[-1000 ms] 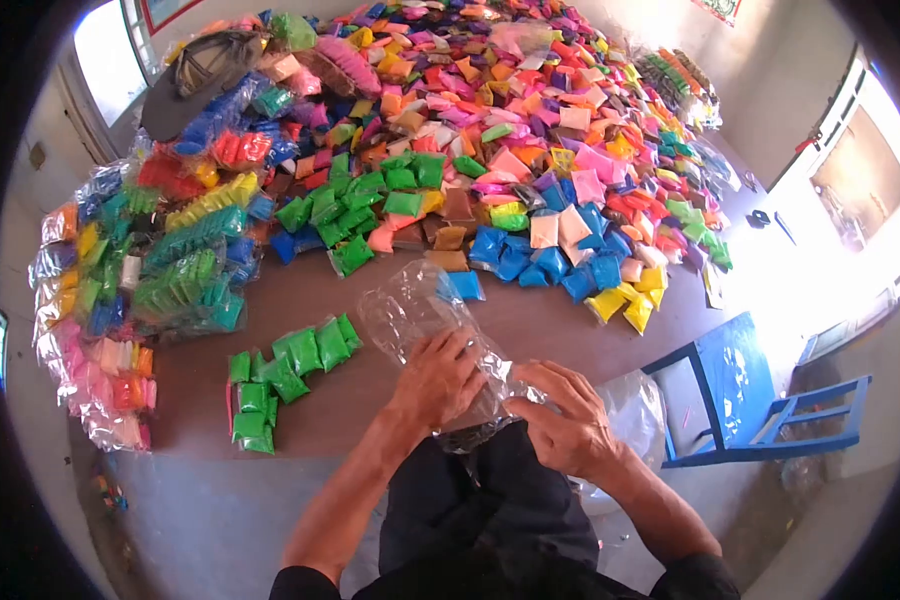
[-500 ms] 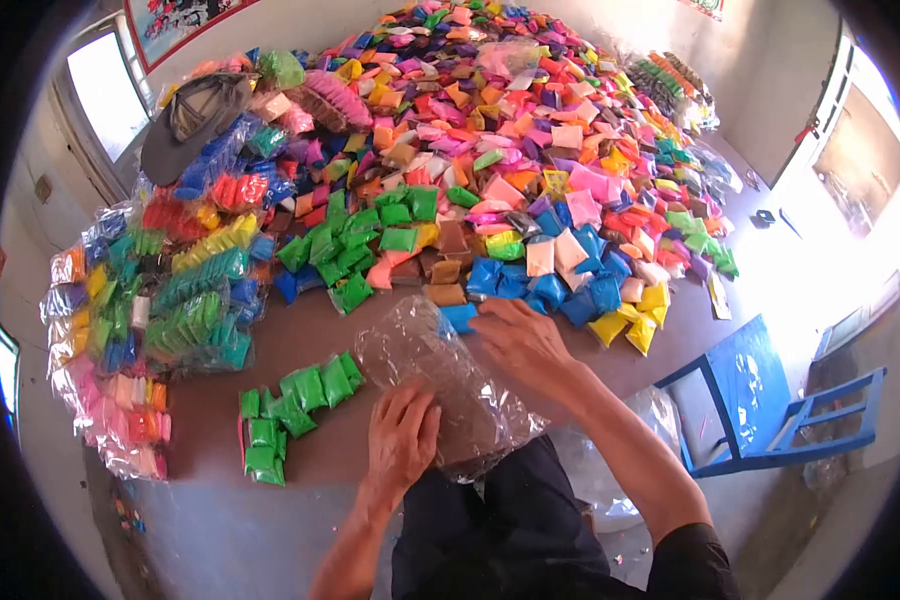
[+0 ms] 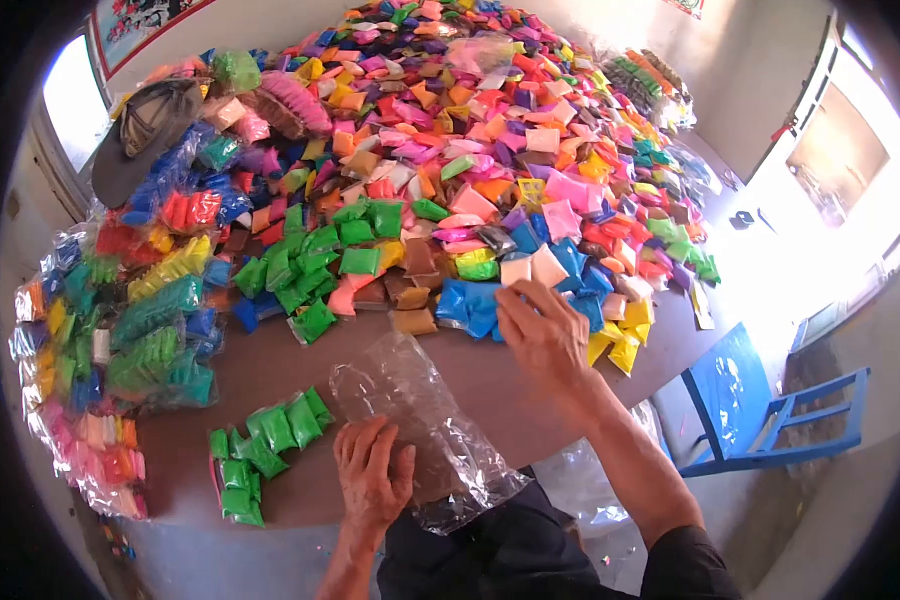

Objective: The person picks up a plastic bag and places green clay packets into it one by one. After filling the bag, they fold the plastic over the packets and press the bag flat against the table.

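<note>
A clear plastic bag (image 3: 425, 430) lies flat across the table's front edge, its lower end over my lap. My left hand (image 3: 373, 478) rests at the bag's left side with fingers apart. Further up and to the right, my right hand (image 3: 547, 335) reaches to the blue packets (image 3: 470, 305) and pale peach packets (image 3: 547, 268); its fingers are bent and close together, and what they hold, if anything, is hidden. Several green packets (image 3: 273, 428) lie in a bent row left of the bag. More green packets (image 3: 315, 250) sit at the pile's near left.
A large pile of coloured packets (image 3: 490, 130) covers the back of the table (image 3: 310, 490). Bagged packets (image 3: 155, 310) line the left side, with a dark cap (image 3: 150, 130) on top. A blue chair (image 3: 745, 400) stands at the right.
My right hand has moved from the lone blue packet near the bag to the pile's front edge. That lone packet no longer shows by the bag. The view has shifted slightly.
</note>
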Motion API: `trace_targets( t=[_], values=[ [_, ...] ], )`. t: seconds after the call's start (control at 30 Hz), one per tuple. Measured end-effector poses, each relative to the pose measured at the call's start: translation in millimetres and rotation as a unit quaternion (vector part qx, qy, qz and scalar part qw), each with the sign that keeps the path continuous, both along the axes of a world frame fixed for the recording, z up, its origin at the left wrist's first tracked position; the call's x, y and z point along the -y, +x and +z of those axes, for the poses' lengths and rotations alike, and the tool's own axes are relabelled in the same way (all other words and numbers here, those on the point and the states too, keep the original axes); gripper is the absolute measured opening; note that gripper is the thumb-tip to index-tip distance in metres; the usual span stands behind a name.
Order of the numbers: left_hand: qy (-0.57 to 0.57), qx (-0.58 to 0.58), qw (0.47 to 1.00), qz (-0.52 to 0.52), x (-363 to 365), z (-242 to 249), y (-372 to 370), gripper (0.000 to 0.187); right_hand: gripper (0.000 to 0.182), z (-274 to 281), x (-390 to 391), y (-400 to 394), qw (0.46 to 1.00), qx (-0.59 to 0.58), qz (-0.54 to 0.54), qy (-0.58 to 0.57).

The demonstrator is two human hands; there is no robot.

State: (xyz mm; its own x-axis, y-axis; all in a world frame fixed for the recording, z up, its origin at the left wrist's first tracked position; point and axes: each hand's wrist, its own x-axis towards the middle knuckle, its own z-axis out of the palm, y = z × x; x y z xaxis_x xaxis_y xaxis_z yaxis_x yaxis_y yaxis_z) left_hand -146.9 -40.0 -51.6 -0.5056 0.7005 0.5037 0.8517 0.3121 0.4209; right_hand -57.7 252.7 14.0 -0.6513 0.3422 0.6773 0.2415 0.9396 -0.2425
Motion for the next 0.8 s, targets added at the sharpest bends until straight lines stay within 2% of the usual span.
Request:
trace_targets(
  t=[0.03,0.13,0.17,0.3,0.37,0.47,0.6,0.77,0.8],
  values=[
    [-0.006,-0.006,1.0,-0.003,-1,1,1,0.034,0.025,-5,-6,-5,1.0,-0.006,-0.013,0.001],
    [-0.004,-0.02,1.0,-0.003,-1,2,2,0.034,0.031,-33,-19,-20,0.992,0.106,-0.046,0.049],
    [0.0,-0.023,1.0,-0.002,-1,2,1,0.033,0.035,-42,-19,-21,0.992,0.119,-0.044,0.011],
    [0.025,-0.013,1.0,0.003,1,-1,3,0.031,0.03,-31,8,0,0.999,0.024,-0.032,-0.011],
    [0.033,-0.009,0.999,0.001,1,0,3,0.031,0.03,-20,30,27,0.998,0.016,-0.025,-0.059],
    [0.046,-0.024,0.999,-0.009,2,-1,2,0.031,0.028,-31,54,81,0.998,0.004,-0.037,-0.053],
    [0.057,-0.018,0.998,-0.015,3,-4,3,0.03,0.02,-69,97,166,0.978,-0.029,-0.145,-0.15],
    [0.066,-0.022,0.997,-0.032,4,-10,1,0.027,0.019,-128,153,272,0.935,0.025,-0.274,-0.225],
    [0.066,-0.028,0.997,-0.036,4,-11,1,0.026,0.021,-142,165,289,0.914,0.035,-0.286,-0.285]
  ],
)
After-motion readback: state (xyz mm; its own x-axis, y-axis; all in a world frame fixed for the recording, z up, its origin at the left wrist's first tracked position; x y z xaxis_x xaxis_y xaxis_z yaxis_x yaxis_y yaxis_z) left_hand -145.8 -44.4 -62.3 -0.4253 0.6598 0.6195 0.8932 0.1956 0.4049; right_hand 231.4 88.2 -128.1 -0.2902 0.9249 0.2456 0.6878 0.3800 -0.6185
